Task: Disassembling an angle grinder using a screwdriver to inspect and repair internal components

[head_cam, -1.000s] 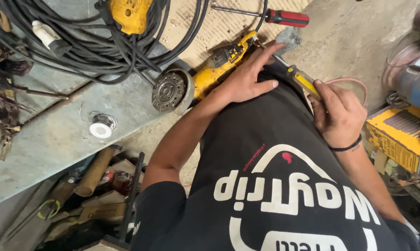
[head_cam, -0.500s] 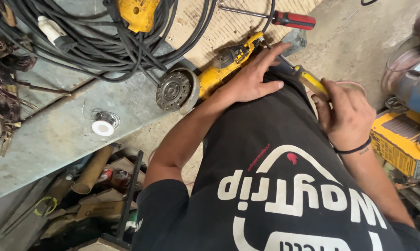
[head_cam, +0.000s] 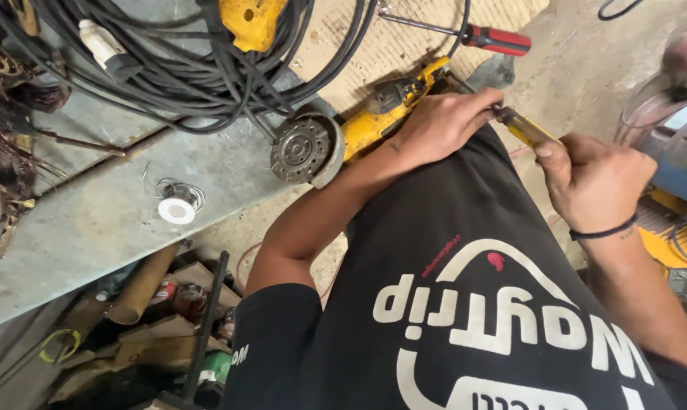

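My left hand (head_cam: 442, 121) is clamped over the body of a yellow angle grinder (head_cam: 374, 121), which lies across the edge of a grey metal bench (head_cam: 93, 228). The grinder's round wire-wheel head (head_cam: 301, 149) points left. In my right hand (head_cam: 598, 182) is a yellow-handled screwdriver (head_cam: 527, 130), its tip aimed at the grinder's rear end beneath my left fingers. My black printed shirt fills the lower middle of the view.
A tangle of black cables (head_cam: 206, 68) and a yellow tool (head_cam: 252, 19) lie at the top. A red-handled screwdriver (head_cam: 495, 38) rests on cardboard. A white tape roll (head_cam: 178, 209) sits on the bench. Tubes and scrap (head_cam: 153, 304) lie below; a blue machine (head_cam: 685, 152) stands right.
My right hand has drawn back to the right, showing more of the yellow screwdriver handle. My left hand stays on the grinder. The view has shifted slightly.
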